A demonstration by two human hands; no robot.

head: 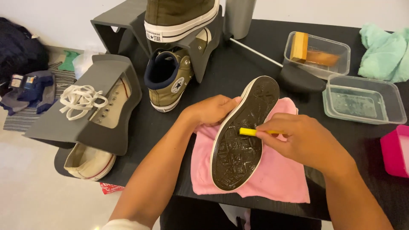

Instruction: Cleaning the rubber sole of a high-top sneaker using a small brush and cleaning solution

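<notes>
Bright, even room light from above, w/ soft shadows only. The black table looks very dark. Small shiny spots on the wet shoe sole and the clear plastic tub. Most of the pic is sharp. The brush in the back tub looks a bit blurry.

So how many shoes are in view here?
4. One sole-up shoe on the pink cloth, steadied by the left hand; two olive high-tops, one on the table, one on the upper grey stand; one white shoe under the left stand. Others may be hidden.
</notes>
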